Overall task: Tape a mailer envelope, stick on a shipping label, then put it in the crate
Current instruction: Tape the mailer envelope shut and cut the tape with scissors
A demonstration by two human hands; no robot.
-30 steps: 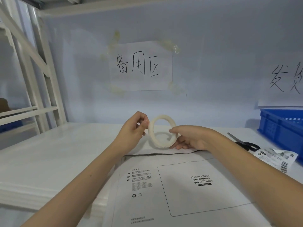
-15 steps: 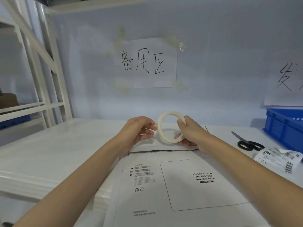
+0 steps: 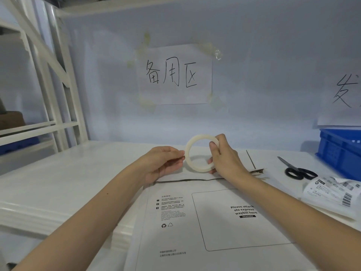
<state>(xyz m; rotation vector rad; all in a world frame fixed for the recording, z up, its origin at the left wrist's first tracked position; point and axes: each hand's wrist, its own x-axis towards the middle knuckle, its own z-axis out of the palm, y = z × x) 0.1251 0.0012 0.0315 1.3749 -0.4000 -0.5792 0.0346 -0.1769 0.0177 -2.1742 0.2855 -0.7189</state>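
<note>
While both hands work above the far edge of the mailer envelope, the right hand grips the tape roll upright on its rim side, thumb through the ring and fingers wrapped over the outer band. The left hand is pinched at the roll's left edge, thumb and forefinger closed together; whether they hold a free tape end cannot be told. Envelope lies flat on the white table directly below and nearer than the hands, printed face up, its flap seam running just under both wrists and its near end passing out of view. A torn brown strip lies just right of the right wrist at the envelope's far corner. Further right, apart from the hand, black-handled scissors rest on the table with blades pointing away. Shipping label lies nearer and right of the scissors, curled, barcode showing. Blue crate stands at the far right, beyond the scissors, its left wall facing the hands. Left of the left hand the table surface is bare out to the white shelf frame. Behind the hands, the wall carries a taped paper sign.
</note>
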